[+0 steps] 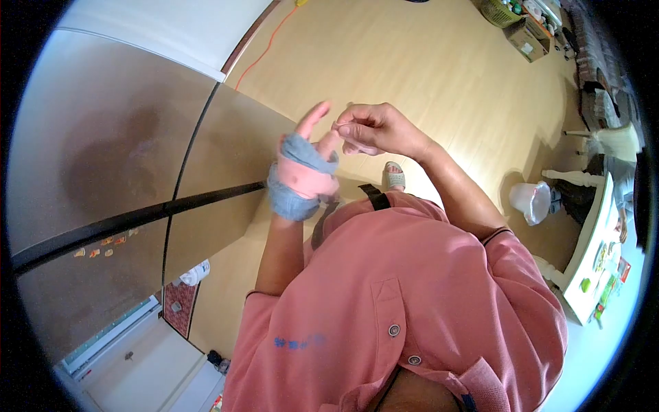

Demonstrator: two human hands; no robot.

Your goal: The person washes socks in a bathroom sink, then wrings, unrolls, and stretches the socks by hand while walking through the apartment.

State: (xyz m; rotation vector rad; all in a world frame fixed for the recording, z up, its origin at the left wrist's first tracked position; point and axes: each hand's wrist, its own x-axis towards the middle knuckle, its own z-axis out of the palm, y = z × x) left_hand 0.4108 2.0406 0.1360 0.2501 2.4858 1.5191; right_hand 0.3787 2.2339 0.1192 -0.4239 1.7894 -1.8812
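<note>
Pale floor (pixel 405 65) behind, brown panels (pixel 127 130) at left. Grey cloth (pixel 292 200) wraps left hand (pixel 296 176) and wrist, upper centre; fingers wide, blurred. Right hand (pixel 375 129) just beside, fingers pinched narrow; can't tell on what.

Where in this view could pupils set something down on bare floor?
Bare floor shows beyond the right hand, between the orange cord and the cardboard box, and between the right forearm and white bucket. It is crowded on the white table and around the green basket.
</note>
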